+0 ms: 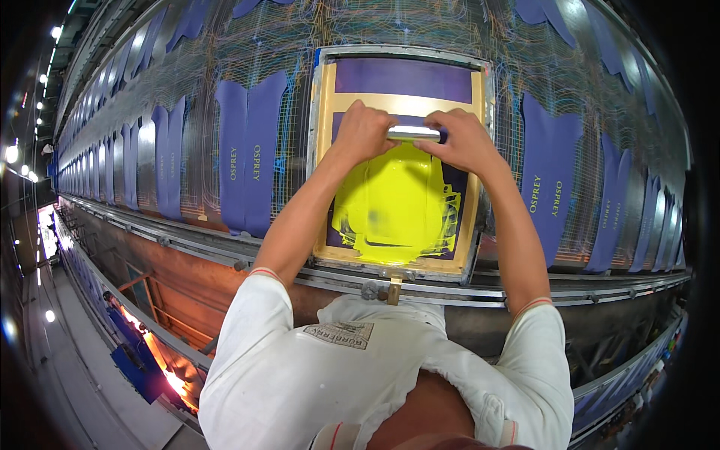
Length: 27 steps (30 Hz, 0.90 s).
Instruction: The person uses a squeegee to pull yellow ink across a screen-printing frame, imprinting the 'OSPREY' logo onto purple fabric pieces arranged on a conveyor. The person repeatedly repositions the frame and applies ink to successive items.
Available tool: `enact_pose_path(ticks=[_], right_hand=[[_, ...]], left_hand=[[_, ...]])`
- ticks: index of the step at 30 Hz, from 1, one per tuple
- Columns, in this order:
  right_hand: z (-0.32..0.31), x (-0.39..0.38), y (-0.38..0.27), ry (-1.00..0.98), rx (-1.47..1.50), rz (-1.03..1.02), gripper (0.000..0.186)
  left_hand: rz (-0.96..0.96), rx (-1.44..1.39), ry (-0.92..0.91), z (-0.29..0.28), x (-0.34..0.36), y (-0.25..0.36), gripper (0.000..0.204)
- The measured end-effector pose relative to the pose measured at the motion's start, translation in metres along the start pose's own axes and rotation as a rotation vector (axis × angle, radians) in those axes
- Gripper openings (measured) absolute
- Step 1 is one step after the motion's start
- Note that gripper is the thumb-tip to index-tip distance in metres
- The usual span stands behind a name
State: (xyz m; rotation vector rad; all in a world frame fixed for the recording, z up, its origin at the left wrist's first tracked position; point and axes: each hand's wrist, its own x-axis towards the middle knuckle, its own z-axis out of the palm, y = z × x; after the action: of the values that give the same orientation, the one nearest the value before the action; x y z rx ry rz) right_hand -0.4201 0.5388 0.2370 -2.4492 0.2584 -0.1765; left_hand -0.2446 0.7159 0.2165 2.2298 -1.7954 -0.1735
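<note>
My left hand (364,131) and my right hand (460,139) are closed on the two ends of a squeegee (415,133). Its pale blade or handle shows between them. The squeegee lies across a screen-printing frame (487,97), in the upper half of the mesh. Bright yellow ink (401,191) spreads over the mesh from the squeegee toward me, with ragged streaks at its lower corners. Tan tape (330,79) borders the dark purple mesh area. What lies under the frame is hidden.
Purple cut fabric pieces (251,161) with small yellow lettering lie flat in rows along the long printing table, and more (551,180) sit right of the frame. A metal rail (487,295) runs along the near edge. An orange glow (176,379) shows at lower left.
</note>
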Motion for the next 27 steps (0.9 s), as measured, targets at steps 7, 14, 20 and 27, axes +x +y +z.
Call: enact_pose_path(ticks=[7, 14, 20, 27], right_hand=[[0.038, 0.015, -0.004, -0.101, -0.261, 0.065, 0.019], [0.079, -0.107, -0.068, -0.106, -0.236, 0.023, 0.022], [0.066, -0.105, -0.068, -0.131, -0.239, 0.019, 0.025], [0.026, 0.019, -0.002, -0.094, -0.31, 0.045, 0.022]], left_hand=[[-0.039, -0.072, 0.045, 0.017, -0.005, 0.002, 0.026], [-0.022, -0.117, 0.007, 0.027, -0.129, 0.076, 0.02], [0.018, -0.075, 0.044, 0.029, -0.125, 0.072, 0.026], [0.002, -0.019, 0.024, 0.008, 0.01, -0.002, 0.029]])
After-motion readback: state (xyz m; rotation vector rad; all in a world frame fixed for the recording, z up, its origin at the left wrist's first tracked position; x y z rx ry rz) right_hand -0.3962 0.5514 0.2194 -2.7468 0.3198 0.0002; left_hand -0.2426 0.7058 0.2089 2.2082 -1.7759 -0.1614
